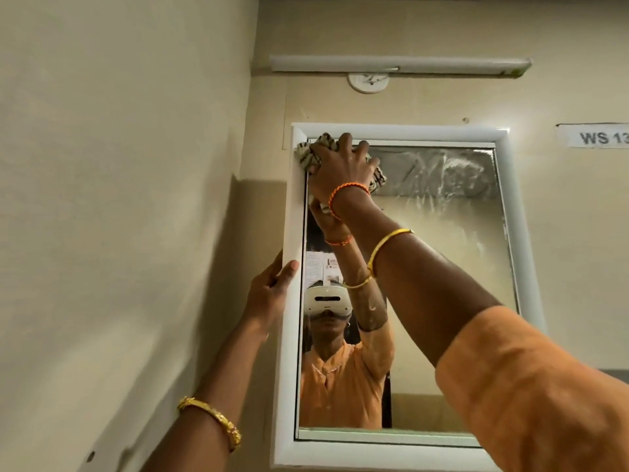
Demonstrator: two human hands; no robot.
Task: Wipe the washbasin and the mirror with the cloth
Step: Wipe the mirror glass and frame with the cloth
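Observation:
A white-framed mirror (452, 253) hangs on the beige wall, its upper glass streaked with wet smears. My right hand (343, 165) presses a striped cloth (308, 153) against the mirror's top left corner, fingers spread over the bunched fabric. Part of the cloth shows below the hand at the right. My left hand (269, 291) grips the left edge of the mirror frame, thumb on the front face and fingers wrapped behind it. The washbasin is out of view.
A side wall (119, 199) stands close on the left of the mirror. Above it are a tube light (398, 64) and a round ceiling fitting (368, 82). A paper label (599, 137) is stuck on the wall at the right.

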